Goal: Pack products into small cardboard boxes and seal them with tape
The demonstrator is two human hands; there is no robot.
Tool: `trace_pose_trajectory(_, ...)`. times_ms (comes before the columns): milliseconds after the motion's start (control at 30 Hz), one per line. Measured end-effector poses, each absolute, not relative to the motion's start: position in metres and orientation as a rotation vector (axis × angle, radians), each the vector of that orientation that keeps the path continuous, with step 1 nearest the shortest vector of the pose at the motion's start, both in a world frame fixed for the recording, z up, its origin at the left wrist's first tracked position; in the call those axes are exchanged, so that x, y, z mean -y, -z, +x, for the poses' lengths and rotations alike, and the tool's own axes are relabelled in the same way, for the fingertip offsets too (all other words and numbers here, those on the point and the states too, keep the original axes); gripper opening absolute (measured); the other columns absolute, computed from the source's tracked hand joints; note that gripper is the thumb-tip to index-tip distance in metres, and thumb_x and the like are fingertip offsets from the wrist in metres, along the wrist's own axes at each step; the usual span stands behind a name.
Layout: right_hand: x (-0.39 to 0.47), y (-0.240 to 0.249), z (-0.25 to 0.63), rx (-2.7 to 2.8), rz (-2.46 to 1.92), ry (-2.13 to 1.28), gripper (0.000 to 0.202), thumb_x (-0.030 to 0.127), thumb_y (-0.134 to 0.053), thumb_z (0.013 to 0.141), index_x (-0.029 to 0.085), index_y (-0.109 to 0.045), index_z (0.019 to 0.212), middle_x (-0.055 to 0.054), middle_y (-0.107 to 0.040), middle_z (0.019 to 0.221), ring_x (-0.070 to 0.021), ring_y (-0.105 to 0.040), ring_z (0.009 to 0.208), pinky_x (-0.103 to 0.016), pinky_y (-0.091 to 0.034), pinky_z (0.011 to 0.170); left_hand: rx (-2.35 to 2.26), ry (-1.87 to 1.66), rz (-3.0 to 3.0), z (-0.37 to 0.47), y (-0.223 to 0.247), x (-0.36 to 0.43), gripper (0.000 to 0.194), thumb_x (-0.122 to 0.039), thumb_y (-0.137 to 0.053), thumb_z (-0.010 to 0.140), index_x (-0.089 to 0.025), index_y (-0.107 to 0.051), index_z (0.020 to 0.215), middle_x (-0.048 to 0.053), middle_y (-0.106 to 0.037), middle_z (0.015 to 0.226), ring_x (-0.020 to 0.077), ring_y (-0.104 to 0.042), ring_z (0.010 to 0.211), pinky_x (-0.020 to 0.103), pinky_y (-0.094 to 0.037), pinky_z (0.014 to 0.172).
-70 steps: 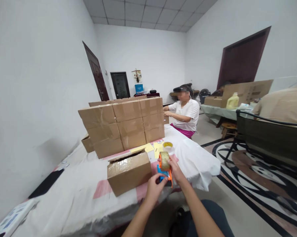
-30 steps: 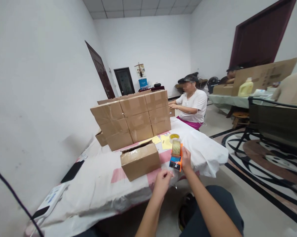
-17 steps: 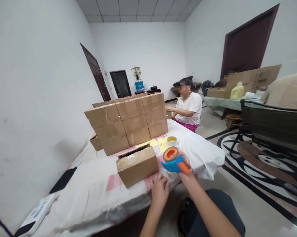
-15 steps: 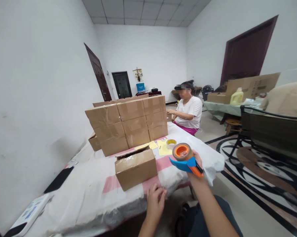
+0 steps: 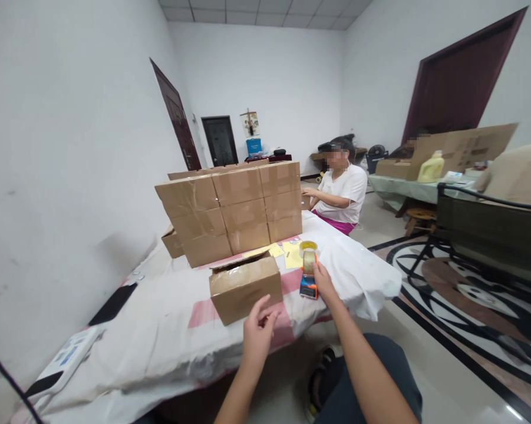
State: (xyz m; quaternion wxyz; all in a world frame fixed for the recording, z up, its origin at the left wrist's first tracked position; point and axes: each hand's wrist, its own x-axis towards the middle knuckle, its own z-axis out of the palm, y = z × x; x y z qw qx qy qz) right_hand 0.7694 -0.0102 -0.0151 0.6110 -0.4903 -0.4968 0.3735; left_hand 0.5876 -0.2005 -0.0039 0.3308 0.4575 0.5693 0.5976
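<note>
On the table [image 5: 159, 330], tape dispenser [image 5: 309, 274] seemingly stands upright.

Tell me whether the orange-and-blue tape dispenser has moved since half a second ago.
Yes. The tape dispenser came down and leftward, now on the table beside the single cardboard box.

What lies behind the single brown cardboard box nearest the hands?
Behind the single brown cardboard box stands a stack of taped brown cardboard boxes; yellow paper sheets lie partly hidden between.

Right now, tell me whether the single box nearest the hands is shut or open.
Not fully shut: the box has a top flap edge lifted along its far side. Left hand hovers near it; right hand holds the tape dispenser.
</note>
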Motion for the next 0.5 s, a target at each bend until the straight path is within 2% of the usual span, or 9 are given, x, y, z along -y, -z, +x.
trace_pose_trajectory(67, 0.01, 0.016, 0.768, 1.126, -1.23, -0.763, 0.043, 0.062, -0.061, 0.076, 0.02, -0.061, 0.084, -0.012, -0.067, 0.093, -0.0341, -0.058, 0.11, -0.051, -0.043, 0.097, -1.5, -1.547, 1.255, 0.575, -0.007, 0.204, 0.076, -0.055, -0.07, 0.08, -0.012, -0.051, 0.141, 0.009, -0.077, 0.087, 0.0128, -0.054, 0.053, 0.026, -0.045, 0.052)
trace_pose_trajectory(133, 0.013, 0.014, 0.769, 1.082, -1.313, -0.658, 0.044, 0.058, -0.062, 0.075, 0.018, -0.061, 0.095, -0.019, -0.062, 0.113, -0.0393, -0.047, 0.124, -0.06, -0.032, 0.105, -1.508, -1.525, 1.346, 0.56, -0.016, 0.208, 0.076, -0.052, -0.07, 0.082, -0.016, -0.048, 0.146, 0.006, -0.077, 0.083, 0.016, -0.061, 0.063, 0.027, -0.049, 0.062)
trace_pose_trajectory(200, 0.023, 0.008, 0.769, 1.072, -1.328, -0.522, 0.049, 0.054, -0.061, 0.076, 0.016, -0.059, 0.107, -0.022, -0.055, 0.128, -0.0406, -0.039, 0.131, -0.062, -0.025, 0.109, -1.522, -1.485, 1.416, 0.546, -0.018, 0.21, 0.062, -0.051, -0.07, 0.083, -0.019, -0.058, 0.135, 0.006, -0.077, 0.083, 0.0169, -0.063, 0.066, 0.028, -0.05, 0.065)
trace_pose_trajectory(267, 0.042, -0.001, 0.767, 1.203, -1.201, -0.392, 0.045, 0.051, -0.062, 0.078, 0.017, -0.061, 0.108, -0.02, -0.057, 0.125, -0.0377, -0.045, 0.126, -0.059, -0.029, 0.109, -1.511, -1.446, 1.448, 0.533, -0.014, 0.211, 0.041, -0.053, -0.066, 0.085, -0.019, -0.071, 0.109, 0.007, -0.077, 0.086, 0.0145, -0.058, 0.057, 0.026, -0.047, 0.058)
trace_pose_trajectory(333, 0.069, -0.009, 0.757, 1.48, -0.939, -0.366, 0.034, 0.047, -0.062, 0.083, 0.02, -0.064, 0.104, -0.014, -0.063, 0.111, -0.033, -0.055, 0.113, -0.052, -0.038, 0.104, -1.479, -1.456, 1.439, 0.525, -0.005, 0.211, 0.038, -0.055, -0.062, 0.087, -0.019, -0.072, 0.091, 0.007, -0.077, 0.086, 0.0119, -0.051, 0.049, 0.026, -0.043, 0.051)
trace_pose_trajectory(400, 0.1, -0.016, 0.74, 1.789, -0.653, -0.469, 0.027, 0.044, -0.063, 0.087, 0.024, -0.067, 0.105, -0.012, -0.066, 0.108, -0.0297, -0.059, 0.106, -0.045, -0.045, 0.098, -1.458, -1.479, 1.414, 0.52, 0.004, 0.211, 0.039, -0.057, -0.061, 0.087, -0.019, -0.072, 0.088, 0.007, -0.076, 0.084, 0.0117, -0.049, 0.047, 0.026, -0.042, 0.049)
trace_pose_trajectory(467, 0.126, -0.02, 0.717, 2.008, -0.473, -0.53, 0.029, 0.042, -0.067, 0.087, 0.024, -0.066, 0.11, -0.011, -0.066, 0.11, -0.0281, -0.06, 0.105, -0.042, -0.048, 0.094, -1.46, -1.479, 1.42, 0.519, 0.009, 0.211, 0.039, -0.057, -0.063, 0.086, -0.019, -0.073, 0.088, 0.005, -0.075, 0.079, 0.0127, -0.05, 0.047, 0.026, -0.042, 0.049)
trace_pose_trajectory(500, 0.136, -0.021, 0.706, 2.054, -0.435, -0.527, 0.023, 0.039, -0.065, 0.09, 0.024, -0.066, 0.108, -0.01, -0.066, 0.106, -0.0266, -0.06, 0.101, -0.042, -0.048, 0.091, -1.46, -1.469, 1.44, 0.519, 0.01, 0.211, 0.039, -0.057, -0.063, 0.086, -0.02, -0.073, 0.088, 0.005, -0.074, 0.077, 0.0133, -0.051, 0.048, 0.026, -0.043, 0.05)
